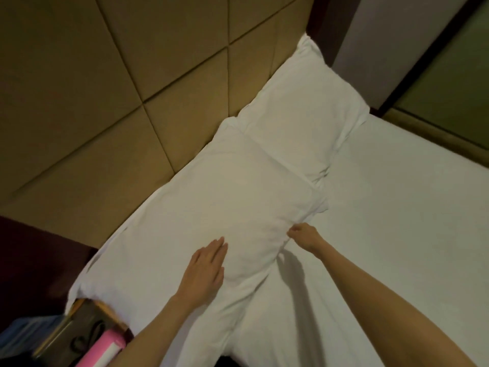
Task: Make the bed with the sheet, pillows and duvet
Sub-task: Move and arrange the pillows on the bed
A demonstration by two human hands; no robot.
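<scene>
Two white pillows lie in a row along the padded headboard. The near pillow lies under both my hands; the far pillow touches its far end. My left hand rests flat on the near pillow with fingers stretched out. My right hand pinches the near pillow's edge on the side away from the headboard. A white sheet covers the mattress, smooth to the right. No duvet is in view.
The tan padded headboard fills the upper left. A bedside table with a pink object stands at the lower left by the pillow's end. A dark wall and a glass panel close off the far right.
</scene>
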